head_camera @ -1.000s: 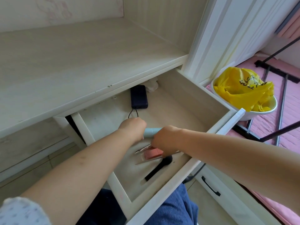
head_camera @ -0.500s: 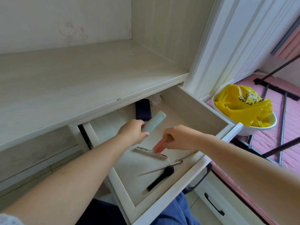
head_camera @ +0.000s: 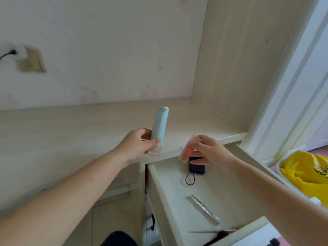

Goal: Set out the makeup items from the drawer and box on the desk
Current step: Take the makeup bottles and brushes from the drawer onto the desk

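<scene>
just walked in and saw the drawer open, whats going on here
A person is taking makeup items out of the open drawer. The left hand grips a pale blue tube upright above the desk; the right hand pinches a small pink item over the drawer. A dark case and silver tweezers lie inside.

Desk (head_camera: 71,125) surface bare and open to approach; side panel (head_camera: 225,68) bounds it on the right. Open drawer (head_camera: 168,192) holds pouch (head_camera: 197,168), silver stick (head_camera: 205,208) and brush (head_camera: 221,234); bare floor between them.
</scene>
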`<state>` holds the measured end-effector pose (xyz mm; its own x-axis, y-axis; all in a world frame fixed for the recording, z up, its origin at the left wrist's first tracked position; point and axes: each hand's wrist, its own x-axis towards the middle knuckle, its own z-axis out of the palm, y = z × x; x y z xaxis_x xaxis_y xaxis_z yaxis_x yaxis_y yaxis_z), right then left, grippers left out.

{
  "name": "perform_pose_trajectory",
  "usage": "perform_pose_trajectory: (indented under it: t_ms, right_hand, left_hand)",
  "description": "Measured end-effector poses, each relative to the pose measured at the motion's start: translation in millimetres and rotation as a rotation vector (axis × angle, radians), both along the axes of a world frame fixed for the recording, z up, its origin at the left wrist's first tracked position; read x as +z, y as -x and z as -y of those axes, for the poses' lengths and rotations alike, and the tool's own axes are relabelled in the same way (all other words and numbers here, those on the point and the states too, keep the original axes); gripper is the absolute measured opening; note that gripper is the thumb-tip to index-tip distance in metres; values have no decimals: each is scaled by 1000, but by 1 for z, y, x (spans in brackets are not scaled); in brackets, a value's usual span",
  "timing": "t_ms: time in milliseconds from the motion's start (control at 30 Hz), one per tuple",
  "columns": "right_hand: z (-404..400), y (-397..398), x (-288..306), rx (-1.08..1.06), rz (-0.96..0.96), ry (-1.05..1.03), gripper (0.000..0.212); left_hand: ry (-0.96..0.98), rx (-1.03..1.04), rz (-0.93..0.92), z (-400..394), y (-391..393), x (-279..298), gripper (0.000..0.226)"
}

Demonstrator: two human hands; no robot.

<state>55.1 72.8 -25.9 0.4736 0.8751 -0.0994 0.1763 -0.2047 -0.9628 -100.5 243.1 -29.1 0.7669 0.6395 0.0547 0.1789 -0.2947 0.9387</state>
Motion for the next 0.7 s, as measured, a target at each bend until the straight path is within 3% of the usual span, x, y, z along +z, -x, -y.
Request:
perform_pose_trajectory:
  t_ms: [167,500,700]
  right_hand:
    - [-94,51,28,110,-38,-62,16]
    - [-270,149,26,213,-182,-67,5]
    - [-352,177,-1,167,-120,-63,30]
  left_hand:
    - [-100,269,10,-72,72,26,25]
    - [-215,685,21,-202,167,9,26]
    - [-148,822,117,-257,192,-20,21]
